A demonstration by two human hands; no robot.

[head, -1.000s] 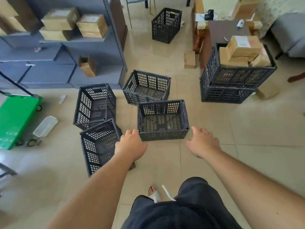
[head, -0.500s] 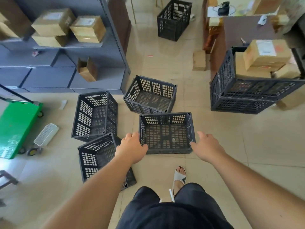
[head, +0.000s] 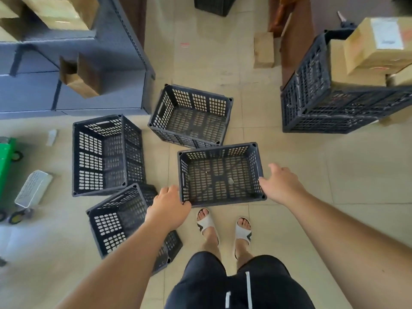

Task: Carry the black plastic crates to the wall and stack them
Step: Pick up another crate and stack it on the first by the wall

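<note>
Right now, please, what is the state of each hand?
Left hand: open, at the near-left corner of the nearest crate, holding nothing.
Right hand: open, at the crate's right rim, no grip yet.

No legible text anywhere. White label on the cardboard box (head: 376, 43) in the stacked crates (head: 312, 103): print blurred, unreadable.

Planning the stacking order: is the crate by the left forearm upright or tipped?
Tipped. The crate by the left forearm lies on its side, its opening facing sideways rather than up.
</note>
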